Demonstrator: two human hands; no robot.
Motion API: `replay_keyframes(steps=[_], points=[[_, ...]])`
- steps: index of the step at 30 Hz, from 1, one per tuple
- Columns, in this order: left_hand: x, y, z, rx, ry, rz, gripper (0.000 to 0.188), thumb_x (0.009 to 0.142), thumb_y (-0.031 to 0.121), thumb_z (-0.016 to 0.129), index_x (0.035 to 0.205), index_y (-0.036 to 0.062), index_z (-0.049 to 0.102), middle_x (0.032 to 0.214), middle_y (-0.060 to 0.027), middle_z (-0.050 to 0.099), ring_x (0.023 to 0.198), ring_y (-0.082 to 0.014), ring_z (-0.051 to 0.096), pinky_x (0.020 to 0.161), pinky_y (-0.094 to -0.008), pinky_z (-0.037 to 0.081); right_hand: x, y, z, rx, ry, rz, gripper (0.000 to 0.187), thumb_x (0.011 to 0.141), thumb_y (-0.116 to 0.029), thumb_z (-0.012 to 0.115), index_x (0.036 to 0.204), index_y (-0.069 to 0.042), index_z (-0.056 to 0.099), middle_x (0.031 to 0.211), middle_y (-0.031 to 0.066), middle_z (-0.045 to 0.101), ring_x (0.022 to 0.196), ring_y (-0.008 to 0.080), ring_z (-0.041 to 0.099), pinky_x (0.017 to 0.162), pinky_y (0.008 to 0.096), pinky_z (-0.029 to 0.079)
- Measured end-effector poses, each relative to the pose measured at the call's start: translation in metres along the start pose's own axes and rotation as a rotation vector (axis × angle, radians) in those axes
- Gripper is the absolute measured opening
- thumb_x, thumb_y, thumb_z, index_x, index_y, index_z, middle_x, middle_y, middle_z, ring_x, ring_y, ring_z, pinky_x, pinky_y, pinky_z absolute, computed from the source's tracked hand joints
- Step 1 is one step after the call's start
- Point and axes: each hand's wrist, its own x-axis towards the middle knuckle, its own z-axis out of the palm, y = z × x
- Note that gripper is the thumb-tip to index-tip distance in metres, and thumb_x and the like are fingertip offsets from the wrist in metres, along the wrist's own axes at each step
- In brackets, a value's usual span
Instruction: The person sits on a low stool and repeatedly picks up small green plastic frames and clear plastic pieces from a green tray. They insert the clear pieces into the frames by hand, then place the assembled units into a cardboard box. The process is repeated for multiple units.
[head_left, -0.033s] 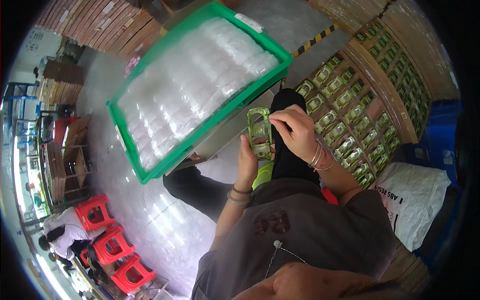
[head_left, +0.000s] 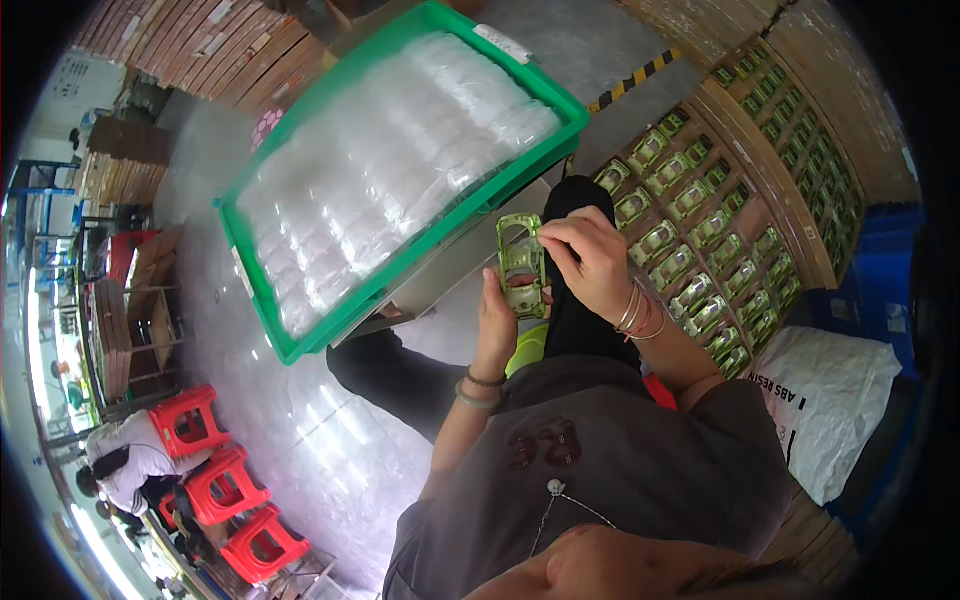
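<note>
My left hand [head_left: 497, 322] holds a translucent yellow-green toy car body shell [head_left: 519, 269] upright above my lap, its fingers reaching behind the lower end. The shell has openings in its upper and middle parts. My right hand [head_left: 592, 258] is closed in a pinch, with its fingertips against the shell's upper right edge. Any small piece between those fingertips is too small to make out. To the right, a cardboard tray [head_left: 655, 271] carries rows of similar green car shells [head_left: 672, 266].
A green crate [head_left: 420, 238] full of clear plastic-wrapped goods stands ahead to the left. Another tray of shells [head_left: 790, 135] lies farther right, near a white sack [head_left: 835, 410] and blue bin [head_left: 880, 270]. Red stools [head_left: 228, 487] and a seated person [head_left: 130, 465] are at far left.
The view has shifted very slightly. Both hands keep the same hold on the shell.
</note>
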Motion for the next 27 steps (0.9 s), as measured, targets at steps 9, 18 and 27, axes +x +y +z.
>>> replay_keyframes(steps=[9,18,27], points=[[-0.001,-0.001,0.0,-0.026,-0.043,0.024,0.06,0.1,0.05,0.014,0.111,0.0034,0.05,0.087,-0.0144,0.063,0.07,-0.0199,0.064,0.059,-0.03,0.053,-0.002,0.013,0.013,0.031,-0.238,0.111,0.008,0.077,-0.009,0.068,0.085,-0.007,0.066,0.078,0.0064,0.064,0.089,0.0239,0.057,0.076,0.037,0.046],[0.0,0.0,0.001,-0.009,-0.014,0.003,0.063,0.1,0.05,0.014,0.109,0.0005,0.051,0.087,-0.0151,0.064,0.069,-0.0206,0.065,0.062,-0.0309,0.052,-0.004,0.029,0.017,0.128,-0.364,0.217,0.01,0.08,-0.013,0.066,0.089,-0.008,0.067,0.093,0.0083,0.061,0.095,0.0268,0.057,0.084,0.0366,0.045],[0.001,-0.001,0.0,0.074,-0.03,0.057,0.062,0.1,0.049,0.013,0.11,0.0002,0.05,0.086,-0.0144,0.064,0.067,-0.0208,0.065,0.062,-0.03,0.053,-0.011,0.038,0.029,0.023,-0.349,0.024,0.017,0.077,-0.009,0.066,0.094,-0.007,0.067,0.098,0.0092,0.058,0.101,0.0265,0.053,0.087,0.0371,0.043]])
